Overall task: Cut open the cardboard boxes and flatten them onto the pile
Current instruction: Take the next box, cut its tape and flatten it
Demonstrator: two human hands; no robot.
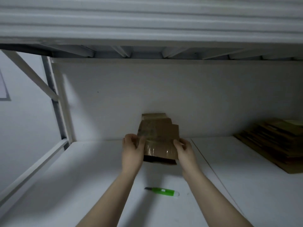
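Cardboard box [159, 141] is being gripped, left hand [132, 148] and right hand [184, 149] fingers curling round its sides; green cutter [161, 191] is lying nearer, pile [275, 145] crowding the shelf's [82, 185] right edge.

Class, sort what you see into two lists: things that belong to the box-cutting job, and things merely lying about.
Belongs to the job: small brown taped cardboard box, gripped by the left hand and right hand; green plastic utility knife; pile of flattened brown cardboard.

Just lying about: white metal shelf frame; pale sheet on the left wall.
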